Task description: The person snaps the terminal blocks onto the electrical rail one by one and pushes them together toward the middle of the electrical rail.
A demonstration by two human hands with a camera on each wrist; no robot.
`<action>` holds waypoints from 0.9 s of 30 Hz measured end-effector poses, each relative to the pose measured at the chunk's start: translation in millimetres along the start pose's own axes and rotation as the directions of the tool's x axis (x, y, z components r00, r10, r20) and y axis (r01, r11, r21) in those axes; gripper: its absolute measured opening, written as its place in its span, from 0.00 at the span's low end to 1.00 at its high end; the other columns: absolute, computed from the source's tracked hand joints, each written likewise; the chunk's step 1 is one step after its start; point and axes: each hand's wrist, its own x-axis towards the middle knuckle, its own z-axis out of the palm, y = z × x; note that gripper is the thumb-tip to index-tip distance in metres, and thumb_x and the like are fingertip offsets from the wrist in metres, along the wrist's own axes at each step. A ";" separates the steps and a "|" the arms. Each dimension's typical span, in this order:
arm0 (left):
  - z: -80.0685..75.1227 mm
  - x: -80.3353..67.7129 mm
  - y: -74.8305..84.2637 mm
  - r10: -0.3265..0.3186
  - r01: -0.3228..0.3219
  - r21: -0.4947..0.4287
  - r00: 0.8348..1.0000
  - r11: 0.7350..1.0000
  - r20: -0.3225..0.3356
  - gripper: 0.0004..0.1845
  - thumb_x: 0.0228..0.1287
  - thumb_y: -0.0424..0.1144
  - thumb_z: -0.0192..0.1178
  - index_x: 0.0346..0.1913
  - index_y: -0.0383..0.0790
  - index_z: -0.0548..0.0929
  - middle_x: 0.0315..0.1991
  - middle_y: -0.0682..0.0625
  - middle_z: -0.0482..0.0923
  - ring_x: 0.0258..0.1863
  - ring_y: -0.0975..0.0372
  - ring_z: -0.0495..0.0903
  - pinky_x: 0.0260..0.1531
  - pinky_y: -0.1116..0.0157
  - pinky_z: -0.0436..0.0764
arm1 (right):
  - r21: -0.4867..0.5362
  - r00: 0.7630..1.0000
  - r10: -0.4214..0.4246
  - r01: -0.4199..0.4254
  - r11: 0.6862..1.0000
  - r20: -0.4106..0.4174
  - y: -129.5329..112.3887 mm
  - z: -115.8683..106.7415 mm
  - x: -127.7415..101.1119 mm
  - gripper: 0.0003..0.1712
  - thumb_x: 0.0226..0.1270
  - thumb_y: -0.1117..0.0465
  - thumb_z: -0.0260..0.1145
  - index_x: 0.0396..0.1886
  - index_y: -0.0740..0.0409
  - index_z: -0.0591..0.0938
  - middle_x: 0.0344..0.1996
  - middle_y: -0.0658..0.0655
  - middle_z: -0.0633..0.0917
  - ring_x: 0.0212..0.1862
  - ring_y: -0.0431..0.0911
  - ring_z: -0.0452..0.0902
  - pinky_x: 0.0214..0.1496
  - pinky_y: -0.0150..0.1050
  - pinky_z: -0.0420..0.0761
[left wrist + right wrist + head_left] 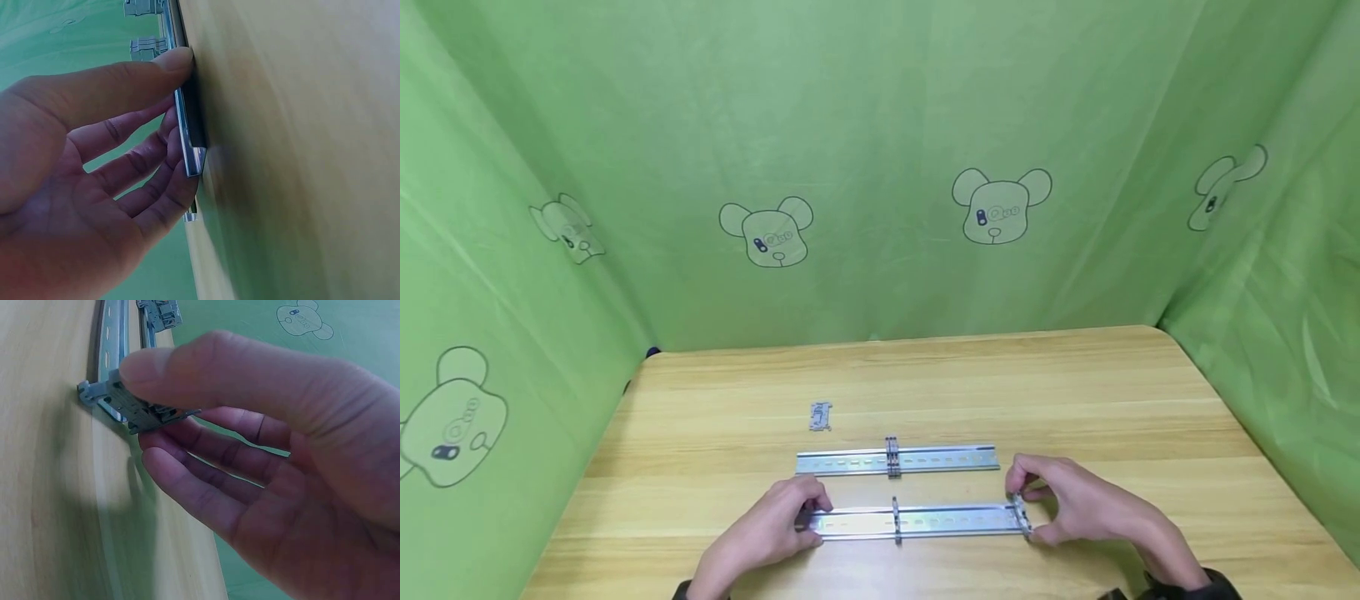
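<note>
Near rail on desk, left hand steadying its left end with fingers clamped, one clip seated mid-length; right hand pinching end clip at right end, seemingly not yet home; far rail carries one; loose clip remains.

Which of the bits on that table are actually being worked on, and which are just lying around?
In use:
- near metal rail, steadied at its left end by the left hand
- grey clip at the rail's right end, pinched by the right hand
- middle clip sitting on that rail

Lying about:
- far rail with its own clip
- loose clip
</note>
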 end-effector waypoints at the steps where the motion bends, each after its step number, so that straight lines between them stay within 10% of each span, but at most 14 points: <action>1: -0.1 -0.1 0.2 -0.004 0.004 -0.001 1.000 1.000 0.000 0.15 0.50 0.30 0.78 0.39 0.45 0.83 0.38 0.60 0.77 0.36 0.67 0.75 0.40 0.66 0.80 | 0.002 1.000 0.000 0.000 1.000 -0.001 0.3 0.1 0.4 0.27 0.47 0.67 0.80 0.45 0.56 0.75 0.48 0.56 0.81 0.55 0.51 0.81 0.57 0.41 0.83; 27: -0.8 -0.6 3.4 0.013 -0.012 0.018 1.000 1.000 -0.007 0.15 0.49 0.29 0.78 0.39 0.44 0.84 0.37 0.60 0.77 0.36 0.67 0.76 0.40 0.67 0.80 | -0.053 0.990 -0.092 0.086 0.995 -0.110 -16.6 41.6 35.4 0.27 0.48 0.66 0.82 0.46 0.53 0.77 0.41 0.50 0.83 0.46 0.43 0.83 0.49 0.40 0.85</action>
